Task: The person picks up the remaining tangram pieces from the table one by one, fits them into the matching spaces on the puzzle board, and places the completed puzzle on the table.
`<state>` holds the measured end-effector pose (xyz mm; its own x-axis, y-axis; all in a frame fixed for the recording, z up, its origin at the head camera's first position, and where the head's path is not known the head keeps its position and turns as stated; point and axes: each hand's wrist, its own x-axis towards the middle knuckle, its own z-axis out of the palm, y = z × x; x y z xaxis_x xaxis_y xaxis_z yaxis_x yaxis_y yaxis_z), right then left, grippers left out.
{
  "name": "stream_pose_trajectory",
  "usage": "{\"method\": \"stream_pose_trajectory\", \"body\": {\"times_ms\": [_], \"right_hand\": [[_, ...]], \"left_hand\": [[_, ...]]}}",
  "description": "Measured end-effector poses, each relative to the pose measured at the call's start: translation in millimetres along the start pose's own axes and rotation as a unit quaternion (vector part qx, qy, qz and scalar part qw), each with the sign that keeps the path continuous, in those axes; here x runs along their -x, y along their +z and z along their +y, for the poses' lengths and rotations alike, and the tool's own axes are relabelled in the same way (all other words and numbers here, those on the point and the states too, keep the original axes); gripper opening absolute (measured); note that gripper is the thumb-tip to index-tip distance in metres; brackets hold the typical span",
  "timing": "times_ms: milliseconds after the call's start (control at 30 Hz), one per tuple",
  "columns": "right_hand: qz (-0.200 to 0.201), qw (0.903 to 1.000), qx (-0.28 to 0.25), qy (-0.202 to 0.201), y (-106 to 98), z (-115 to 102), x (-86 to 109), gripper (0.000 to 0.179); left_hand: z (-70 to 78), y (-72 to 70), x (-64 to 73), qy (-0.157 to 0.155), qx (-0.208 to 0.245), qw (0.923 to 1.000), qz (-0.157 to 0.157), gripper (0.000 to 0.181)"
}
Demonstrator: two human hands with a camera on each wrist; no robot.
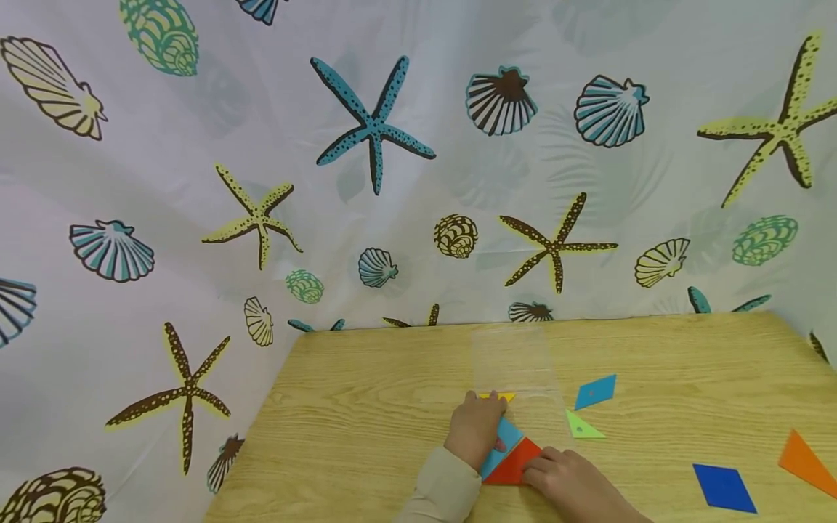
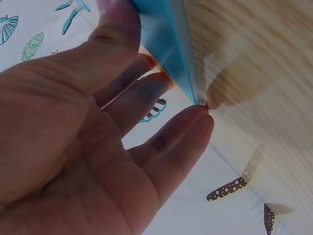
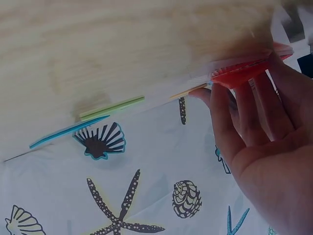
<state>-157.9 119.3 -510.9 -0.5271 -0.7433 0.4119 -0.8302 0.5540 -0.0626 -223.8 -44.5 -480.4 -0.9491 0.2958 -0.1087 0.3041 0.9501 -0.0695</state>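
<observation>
My left hand (image 1: 476,428) holds a light blue flat tangram piece (image 1: 492,460) on the table, its thumb at the near side and fingers at the far side. In the left wrist view the thumb and fingertips meet the blue piece's (image 2: 168,54) edges. A yellow piece (image 1: 506,396) pokes out beyond the fingers, mostly hidden. Against the blue piece's right side lies a red triangle (image 1: 510,468). My right hand (image 1: 572,483) grips the red triangle's right corner; the right wrist view shows the red piece (image 3: 239,76) between thumb and fingers.
Right of the hands lie a light blue parallelogram (image 1: 596,392), a green triangle (image 1: 583,427), a dark blue parallelogram (image 1: 724,488) and an orange triangle (image 1: 807,463). A clear plastic sleeve (image 1: 516,359) lies flat behind the hands. A shell-print curtain (image 1: 418,181) hangs along the wooden table's (image 1: 353,407) back and sides.
</observation>
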Motion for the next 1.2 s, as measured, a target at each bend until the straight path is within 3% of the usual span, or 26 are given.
{"method": "stream_pose_trajectory", "body": {"times_ms": [367,533,800,900,1000,1200], "right_hand": [[0.008,0.9998,-0.02,0.0,2,5,4.3,0.045],[0.006,0.9996,-0.026,-0.005,0,6,4.2,0.031],[0.001,0.9997,-0.02,-0.01,0,5,3.8,0.022],[0.0,0.9997,-0.021,-0.015,0,4,3.0,0.021],[0.002,0.9996,-0.022,-0.016,0,4,3.0,0.022],[0.012,0.9992,-0.037,-0.001,0,4,3.8,0.02]], "left_hand": [[4.3,0.0,-0.6,0.005,0.0,1.0,0.001,0.076],[4.5,0.8,-2.5,0.014,0.007,0.9999,-0.004,0.076],[1.5,-6.8,-2.7,0.006,0.031,0.9967,-0.074,0.079],[3.4,-6.6,-1.8,-0.007,0.035,0.9959,-0.083,0.086],[8.1,-3.9,-0.4,-0.016,0.022,0.9974,-0.066,0.09],[19.1,0.7,1.2,-0.017,-0.068,0.9973,-0.023,0.087]]}}
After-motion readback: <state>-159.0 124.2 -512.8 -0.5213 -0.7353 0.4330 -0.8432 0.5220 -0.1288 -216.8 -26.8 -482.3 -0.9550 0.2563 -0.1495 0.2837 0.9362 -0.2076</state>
